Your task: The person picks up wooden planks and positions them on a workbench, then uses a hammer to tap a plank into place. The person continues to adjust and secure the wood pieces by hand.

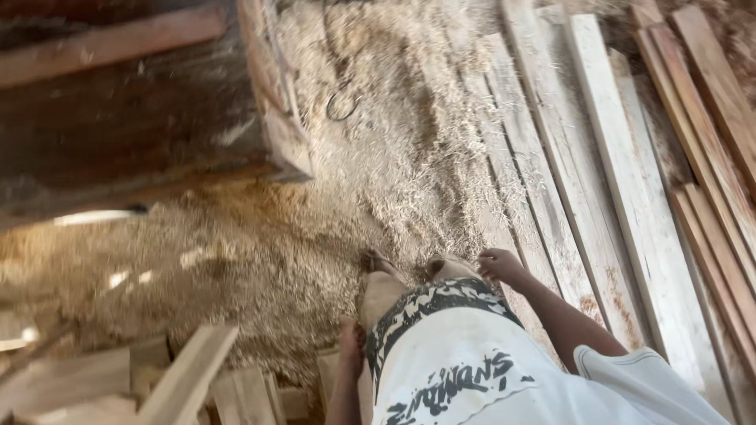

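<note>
Down by our white shirt, right hand hangs loosely curled, empty; left hand empty too. We're mid-walk over sawdust, next reaching toward the planks, probably.

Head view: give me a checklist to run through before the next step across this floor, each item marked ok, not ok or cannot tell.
1. Right hand free: ok, it hangs by the hip with nothing seen in its grip.
2. Left hand free: ok, nothing seen in it.
3. Footing: not ok, loose shavings cover the floor ahead.
4. Feet protected: cannot tell, the foot is blurred.
5. Trip hazards: not ok, a dark cord lies in the shavings.
6. Path on the right side: not ok, long boards lie on the floor.
</note>
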